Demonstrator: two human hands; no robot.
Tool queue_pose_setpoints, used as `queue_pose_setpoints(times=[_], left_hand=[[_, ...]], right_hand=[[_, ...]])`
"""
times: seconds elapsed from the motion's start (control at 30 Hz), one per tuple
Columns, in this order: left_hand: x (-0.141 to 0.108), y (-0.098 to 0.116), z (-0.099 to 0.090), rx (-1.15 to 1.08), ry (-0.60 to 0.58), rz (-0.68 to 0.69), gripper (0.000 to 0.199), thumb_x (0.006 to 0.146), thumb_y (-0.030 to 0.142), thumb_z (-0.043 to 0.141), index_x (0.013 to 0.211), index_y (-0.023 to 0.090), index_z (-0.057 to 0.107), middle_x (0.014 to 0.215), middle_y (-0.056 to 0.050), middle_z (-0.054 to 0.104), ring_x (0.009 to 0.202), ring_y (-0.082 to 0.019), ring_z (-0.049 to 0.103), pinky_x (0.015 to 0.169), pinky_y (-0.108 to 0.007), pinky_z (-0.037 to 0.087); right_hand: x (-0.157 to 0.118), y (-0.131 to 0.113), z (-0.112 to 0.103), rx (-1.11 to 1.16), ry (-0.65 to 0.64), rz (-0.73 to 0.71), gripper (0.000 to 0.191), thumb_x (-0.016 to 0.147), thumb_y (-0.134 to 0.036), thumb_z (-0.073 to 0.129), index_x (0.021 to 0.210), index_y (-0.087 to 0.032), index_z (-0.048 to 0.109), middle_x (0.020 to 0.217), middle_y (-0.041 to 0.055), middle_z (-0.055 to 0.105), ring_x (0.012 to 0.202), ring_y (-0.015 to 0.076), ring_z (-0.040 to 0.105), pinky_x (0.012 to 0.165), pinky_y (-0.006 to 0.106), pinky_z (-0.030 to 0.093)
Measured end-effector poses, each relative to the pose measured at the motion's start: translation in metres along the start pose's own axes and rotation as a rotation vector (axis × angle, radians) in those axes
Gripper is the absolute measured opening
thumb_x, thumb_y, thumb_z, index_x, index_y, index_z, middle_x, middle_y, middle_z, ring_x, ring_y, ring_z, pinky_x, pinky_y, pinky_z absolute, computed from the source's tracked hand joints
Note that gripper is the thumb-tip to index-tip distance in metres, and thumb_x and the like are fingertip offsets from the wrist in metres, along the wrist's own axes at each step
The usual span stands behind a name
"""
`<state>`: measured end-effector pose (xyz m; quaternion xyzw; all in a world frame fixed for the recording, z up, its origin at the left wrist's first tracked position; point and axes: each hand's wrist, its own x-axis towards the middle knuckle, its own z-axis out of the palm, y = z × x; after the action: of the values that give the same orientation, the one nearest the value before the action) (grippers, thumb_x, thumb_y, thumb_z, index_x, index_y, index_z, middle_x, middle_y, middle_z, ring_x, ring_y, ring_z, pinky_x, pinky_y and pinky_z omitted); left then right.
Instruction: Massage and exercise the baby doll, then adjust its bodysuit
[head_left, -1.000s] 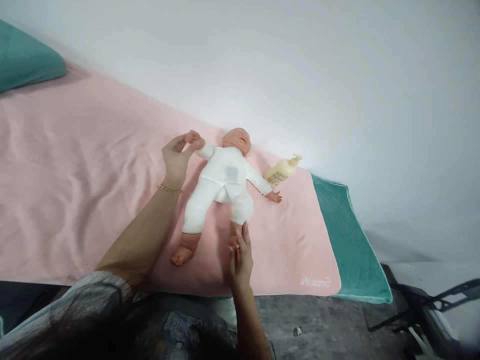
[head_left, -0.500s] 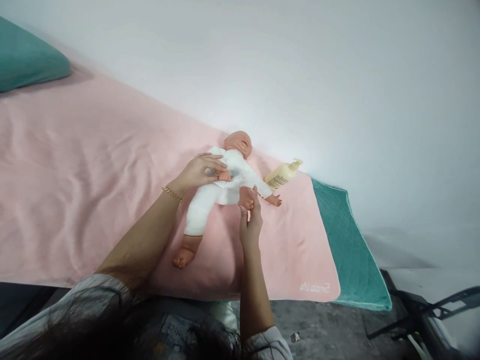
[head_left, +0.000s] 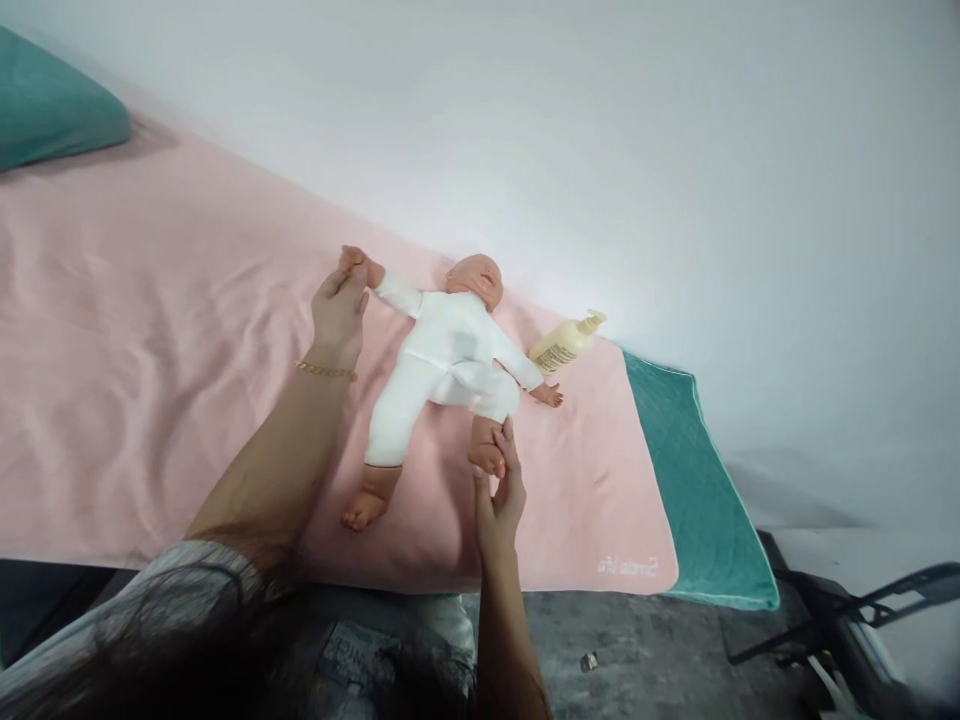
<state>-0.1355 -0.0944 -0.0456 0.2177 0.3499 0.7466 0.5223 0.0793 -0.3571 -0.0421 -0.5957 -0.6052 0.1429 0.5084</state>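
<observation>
A baby doll (head_left: pixel 454 335) with a white cloth body lies on its back on the pink sheet (head_left: pixel 187 400), its head toward the wall. My left hand (head_left: pixel 339 315), with a bracelet at the wrist, holds the doll's hand (head_left: pixel 360 262), and that arm is stretched out to the left. The doll's foot (head_left: pixel 487 447) on the right side is between the thumb and fingers of my right hand (head_left: pixel 501 500), and that leg is bent. Its other leg lies straight toward me. Beside the doll's other arm rests a pale yellow pump bottle (head_left: pixel 564 342).
A green pillow (head_left: pixel 56 105) lies at the far left. Green fabric (head_left: pixel 694 480) shows past the sheet's right end. The white wall (head_left: pixel 600 150) runs behind the bed. A black metal frame (head_left: pixel 847 620) stands on the grey floor at the lower right.
My left hand has moved left and outward with the doll's hand, unfolding its arm from across the body. My right hand and the doll's foot have come down toward me, so that leg is less bent.
</observation>
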Motion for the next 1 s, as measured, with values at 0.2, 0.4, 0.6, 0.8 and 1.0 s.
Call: queue_pose_setpoints(times=[0.2, 0.4, 0.6, 0.8, 1.0], left_hand=[[0.030, -0.016, -0.026, 0.001, 0.143, -0.187, 0.021, 0.101, 0.042, 0.050, 0.097, 0.023, 0.055, 0.111, -0.002, 0.063, 0.117, -0.011, 0.053, 0.105, -0.034, 0.044], [0.044, -0.025, -0.031, 0.099, 0.063, -0.158, 0.048, 0.092, 0.065, 0.055, 0.073, 0.021, 0.047, 0.076, 0.003, 0.059, 0.107, -0.012, 0.053, 0.106, -0.039, 0.041], [0.027, -0.017, -0.026, 0.115, 0.036, -0.065, 0.033, 0.093, 0.053, 0.061, 0.096, 0.021, 0.054, 0.087, 0.002, 0.062, 0.107, -0.011, 0.054, 0.108, -0.040, 0.040], [0.002, 0.001, -0.001, 0.185, 0.028, 0.195, 0.035, 0.084, 0.031, 0.076, 0.108, 0.010, 0.060, 0.112, -0.006, 0.066, 0.108, -0.016, 0.060, 0.107, -0.041, 0.043], [-0.033, 0.010, 0.023, 0.369, -0.304, 0.375, 0.032, 0.074, 0.037, 0.081, 0.097, 0.018, 0.071, 0.106, -0.006, 0.073, 0.106, -0.024, 0.067, 0.101, -0.041, 0.050]], right_hand=[[-0.038, 0.001, -0.004, -0.106, -0.117, -0.167, 0.050, 0.092, -0.021, 0.058, 0.142, -0.028, 0.050, 0.157, 0.0093, 0.040, 0.144, 0.0279, 0.041, 0.112, 0.050, 0.046], [-0.058, 0.010, 0.002, -0.318, -0.201, -0.347, 0.055, 0.091, -0.020, 0.060, 0.144, -0.027, 0.047, 0.154, 0.0109, 0.045, 0.143, 0.0295, 0.042, 0.109, 0.054, 0.049], [-0.060, 0.014, 0.005, -0.341, -0.179, -0.348, 0.057, 0.094, -0.020, 0.056, 0.148, -0.028, 0.041, 0.155, 0.0104, 0.044, 0.143, 0.0284, 0.043, 0.108, 0.052, 0.051], [-0.033, 0.012, 0.002, -0.261, -0.145, -0.330, 0.056, 0.096, -0.016, 0.050, 0.149, -0.031, 0.040, 0.159, 0.0075, 0.038, 0.145, 0.0268, 0.040, 0.113, 0.052, 0.046], [0.025, 0.009, 0.006, -0.142, -0.108, -0.262, 0.051, 0.098, -0.020, 0.050, 0.146, -0.035, 0.043, 0.161, 0.0024, 0.034, 0.148, 0.0237, 0.035, 0.117, 0.051, 0.040]])
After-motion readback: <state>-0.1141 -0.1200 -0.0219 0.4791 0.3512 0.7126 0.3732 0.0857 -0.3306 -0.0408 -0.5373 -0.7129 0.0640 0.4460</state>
